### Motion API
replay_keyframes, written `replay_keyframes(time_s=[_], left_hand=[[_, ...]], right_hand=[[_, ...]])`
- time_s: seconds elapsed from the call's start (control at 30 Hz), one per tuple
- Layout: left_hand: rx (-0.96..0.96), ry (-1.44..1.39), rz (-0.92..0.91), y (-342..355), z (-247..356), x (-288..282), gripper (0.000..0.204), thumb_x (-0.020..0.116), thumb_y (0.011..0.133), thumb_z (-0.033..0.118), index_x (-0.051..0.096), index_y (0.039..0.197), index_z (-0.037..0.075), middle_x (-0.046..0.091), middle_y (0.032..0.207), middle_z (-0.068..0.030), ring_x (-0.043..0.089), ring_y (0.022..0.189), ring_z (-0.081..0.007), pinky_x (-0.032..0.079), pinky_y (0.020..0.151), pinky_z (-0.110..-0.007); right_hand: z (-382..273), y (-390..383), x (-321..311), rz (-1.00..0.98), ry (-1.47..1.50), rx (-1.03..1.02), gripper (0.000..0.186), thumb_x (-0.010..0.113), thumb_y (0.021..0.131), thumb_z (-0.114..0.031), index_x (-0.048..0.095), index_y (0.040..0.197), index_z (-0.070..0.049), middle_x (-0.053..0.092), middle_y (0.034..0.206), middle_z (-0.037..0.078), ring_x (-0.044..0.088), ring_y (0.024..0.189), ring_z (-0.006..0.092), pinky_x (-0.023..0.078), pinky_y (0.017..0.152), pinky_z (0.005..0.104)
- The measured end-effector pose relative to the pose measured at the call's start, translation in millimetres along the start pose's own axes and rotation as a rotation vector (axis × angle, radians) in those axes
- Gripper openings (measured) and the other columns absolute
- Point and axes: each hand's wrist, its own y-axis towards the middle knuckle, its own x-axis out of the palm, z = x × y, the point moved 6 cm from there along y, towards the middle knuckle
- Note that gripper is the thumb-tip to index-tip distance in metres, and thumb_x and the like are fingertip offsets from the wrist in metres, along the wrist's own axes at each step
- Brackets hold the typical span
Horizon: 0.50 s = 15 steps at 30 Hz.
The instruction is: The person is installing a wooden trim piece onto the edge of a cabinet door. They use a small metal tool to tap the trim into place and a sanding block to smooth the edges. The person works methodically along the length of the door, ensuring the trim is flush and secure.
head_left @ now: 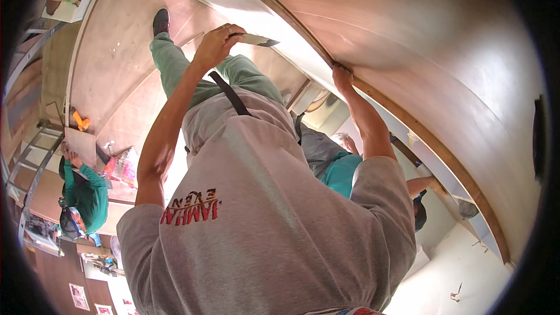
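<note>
My left hand (217, 44) is closed around a flat-bladed tool, which looks like a putty knife (256, 39). Its pale blade points right and has a dark tip. The fingers cover the handle end. At the right, my right hand (343, 76) has its fingers wrapped over the wooden edge strip (402, 114) of a large curved-looking brown panel (408, 29). Between the tool's tip and that edge lies a bright white strip of surface (256, 9). The tool's blade appears apart from the panel edge.
At the left, a person in a green top (93, 198) holds a small board (81, 144) beside a metal ladder (32, 181). A pink bag (121, 166) and an orange object (80, 120) lie near them. Another person in teal (340, 174) is behind my right arm.
</note>
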Motion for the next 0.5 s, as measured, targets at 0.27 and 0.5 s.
replay_keyframes(time_s=[0.27,0.5], left_hand=[[0.033,0.093,0.029,-0.8,-7.2,-23.8,0.017,0.060,0.090,0.007,0.066,0.106,0.005,0.066,0.091,-0.0121,0.065,0.077,-0.0239,0.052,0.070,-0.033],[0.007,0.076,0.010,8.0,-13.6,-26.7,0.017,0.059,0.091,0.006,0.066,0.106,0.005,0.066,0.091,-0.0115,0.066,0.076,-0.0229,0.053,0.070,-0.032]], right_hand=[[-13.4,8.7,-5.4,-0.020,-0.012,-0.098,0.021,0.056,0.089,-0.017,0.063,0.107,-0.009,0.072,0.086,0.013,0.072,0.079,0.0258,0.058,0.064,0.0405],[-44.5,24.8,-52.4,0.117,0.357,-0.126,0.030,0.058,0.090,-0.025,0.054,0.117,-0.014,0.068,0.078,0.019,0.068,0.069,0.0353,0.054,0.057,0.0471]])
